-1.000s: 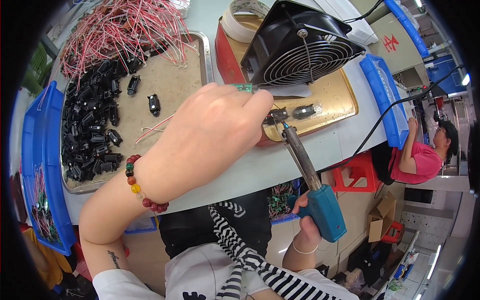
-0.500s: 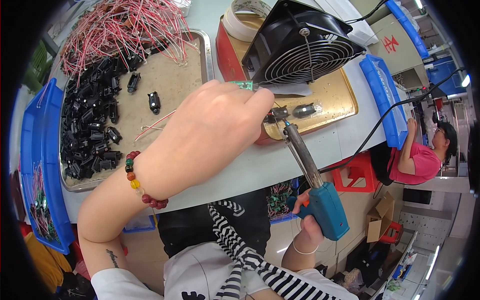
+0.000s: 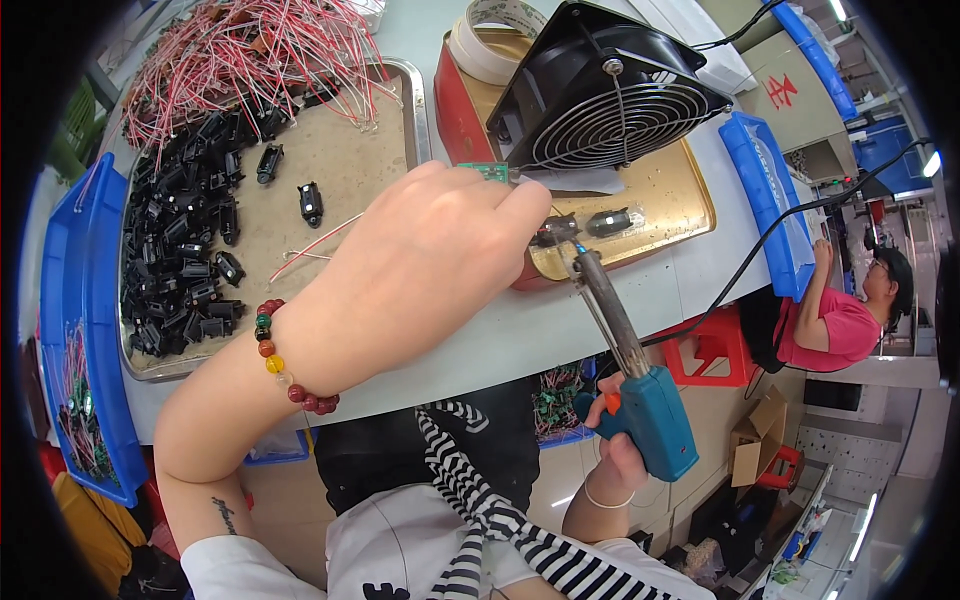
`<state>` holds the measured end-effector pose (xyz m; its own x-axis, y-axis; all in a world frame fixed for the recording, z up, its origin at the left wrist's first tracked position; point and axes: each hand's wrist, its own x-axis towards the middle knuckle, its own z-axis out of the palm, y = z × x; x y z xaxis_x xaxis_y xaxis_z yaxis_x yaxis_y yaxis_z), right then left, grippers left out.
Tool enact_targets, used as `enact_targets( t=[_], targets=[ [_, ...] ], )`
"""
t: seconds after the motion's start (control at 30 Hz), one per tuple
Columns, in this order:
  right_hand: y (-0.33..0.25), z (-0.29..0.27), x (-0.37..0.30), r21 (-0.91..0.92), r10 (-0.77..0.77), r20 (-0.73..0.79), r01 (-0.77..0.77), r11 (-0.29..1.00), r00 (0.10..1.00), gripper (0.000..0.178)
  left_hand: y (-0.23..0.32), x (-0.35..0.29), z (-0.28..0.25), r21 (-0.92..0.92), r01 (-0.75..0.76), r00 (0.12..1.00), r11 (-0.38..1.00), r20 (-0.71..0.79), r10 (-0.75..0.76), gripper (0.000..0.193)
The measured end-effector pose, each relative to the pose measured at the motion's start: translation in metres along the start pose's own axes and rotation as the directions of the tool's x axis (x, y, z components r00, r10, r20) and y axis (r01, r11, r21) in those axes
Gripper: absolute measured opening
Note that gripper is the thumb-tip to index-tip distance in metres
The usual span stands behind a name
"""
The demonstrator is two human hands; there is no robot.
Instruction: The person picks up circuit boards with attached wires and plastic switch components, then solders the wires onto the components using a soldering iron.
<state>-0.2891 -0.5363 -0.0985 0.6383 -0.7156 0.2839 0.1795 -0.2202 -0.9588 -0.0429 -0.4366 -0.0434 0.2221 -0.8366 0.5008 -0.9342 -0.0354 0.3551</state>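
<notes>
My left hand [image 3: 430,250] is closed, back upward, over the front of a gold tin lid [image 3: 685,205]. From its fingers sticks a small green circuit board [image 3: 488,171]. A red and white wire [image 3: 318,243] comes out from beneath the hand. My right hand [image 3: 622,458] grips a teal soldering gun [image 3: 655,425] with an orange trigger. The gun's tip points up at a small black housing [image 3: 557,230] on the lid, beside my left fingertips; whether they touch is unclear. A second black housing [image 3: 608,222] lies just right of it. My left fingertips are partly hidden.
A black fan [image 3: 600,95] with a wire grille stands behind the lid, near a tape roll [image 3: 492,45]. At left, a metal tray [image 3: 418,110] holds many black housings and red and white wires. A black cable [image 3: 760,265] crosses at right. Another person [image 3: 835,310] sits farther right.
The soldering gun's tip has shifted slightly right and down, away from my left fingertips. My left hand has barely moved.
</notes>
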Motion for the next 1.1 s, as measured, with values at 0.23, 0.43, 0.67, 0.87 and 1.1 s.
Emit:
enact_targets(
  t=[0.23,0.43,0.67,0.87,1.1],
  targets=[
    [0.011,-0.016,-0.008,0.176,-0.034,0.063,0.023,0.984,0.997,0.059,-0.001,0.0,0.001,-0.002,-0.017,1.0,1.0,-0.017,0.017,0.014],
    [0.002,-0.009,-0.007,0.153,0.051,-0.023,-0.047,0.987,0.998,0.062,0.0,0.0,0.001,0.007,-0.016,1.0,1.0,-0.014,0.016,0.014],
    [0.004,-0.009,-0.006,0.2,0.048,-0.049,-0.037,0.979,0.998,0.06,0.0,0.001,0.0,-0.004,-0.015,1.0,1.0,-0.021,0.015,0.013],
    [0.01,-0.009,-0.005,0.174,-0.055,-0.015,0.056,0.983,0.998,0.054,0.0,0.0,0.0,0.003,-0.018,1.0,1.0,-0.022,0.018,0.013],
    [0.011,-0.012,-0.005,0.195,-0.074,-0.027,0.078,0.978,0.997,0.053,0.009,0.006,-0.024,-0.004,0.02,0.997,1.0,-0.077,-0.02,0.018]
  ],
)
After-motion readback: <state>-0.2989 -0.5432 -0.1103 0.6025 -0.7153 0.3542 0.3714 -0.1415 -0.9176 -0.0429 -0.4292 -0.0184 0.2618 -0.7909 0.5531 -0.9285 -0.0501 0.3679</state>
